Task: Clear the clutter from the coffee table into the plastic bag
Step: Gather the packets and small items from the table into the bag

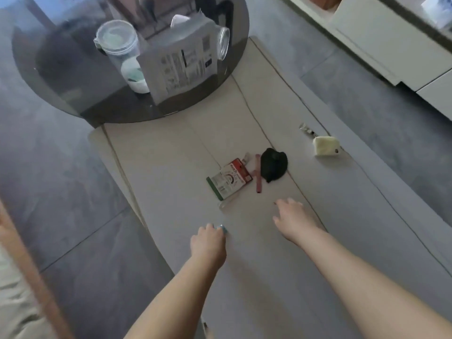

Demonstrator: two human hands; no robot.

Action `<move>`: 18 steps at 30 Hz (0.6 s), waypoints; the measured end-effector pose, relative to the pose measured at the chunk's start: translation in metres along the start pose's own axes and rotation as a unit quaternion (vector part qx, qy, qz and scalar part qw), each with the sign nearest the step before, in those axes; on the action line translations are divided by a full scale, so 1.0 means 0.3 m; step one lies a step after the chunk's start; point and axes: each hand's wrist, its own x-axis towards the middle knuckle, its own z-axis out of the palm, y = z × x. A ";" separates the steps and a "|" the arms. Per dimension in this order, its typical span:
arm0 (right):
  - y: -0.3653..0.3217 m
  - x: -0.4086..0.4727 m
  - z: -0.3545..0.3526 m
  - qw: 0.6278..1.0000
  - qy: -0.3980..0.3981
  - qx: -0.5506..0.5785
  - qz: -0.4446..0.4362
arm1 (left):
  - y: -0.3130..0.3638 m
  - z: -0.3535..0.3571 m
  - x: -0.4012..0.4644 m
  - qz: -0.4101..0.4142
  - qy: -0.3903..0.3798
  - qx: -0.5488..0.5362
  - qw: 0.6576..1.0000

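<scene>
Both bare forearms reach forward over the long pale bench. The left hand is curled narrow around a small pale-blue thing that peeks out past the knuckles; most of it is hidden, so what it is cannot be told. The right hand is spread wide, palm down and holding nothing, low over the bench just short of the clutter; whether it touches the surface is unclear.

The clutter lies mid-bench: a small printed card packet with red and green edges, a thin pink stick just beside it, and a crumpled black lump touching the stick's far side. A clear scrap pokes out from under the packet's near corner, hard to make out. Well apart to the right sit a cream block and a small crumpled wrapper.

At the far end, a round dark glass top overlaps the bench and carries a clear lidded jar, a grey printed pouch and a glass partly hidden behind the pouch.

No plastic bag can be made out.
</scene>
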 end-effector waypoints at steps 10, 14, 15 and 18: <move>-0.082 0.224 0.063 0.999 0.013 0.032 -0.024 | -0.032 0.076 0.170 -0.011 0.019 0.014 1.000; -0.102 0.280 0.052 0.996 0.066 0.066 -0.008 | -0.047 0.052 0.178 -0.002 0.020 -0.051 0.998; -0.110 0.293 0.048 0.994 0.077 0.076 -0.006 | -0.050 0.037 0.180 0.001 0.031 -0.074 0.997; -0.138 0.322 0.032 0.993 0.088 0.079 0.000 | -0.054 -0.020 0.195 0.010 0.084 -0.128 0.988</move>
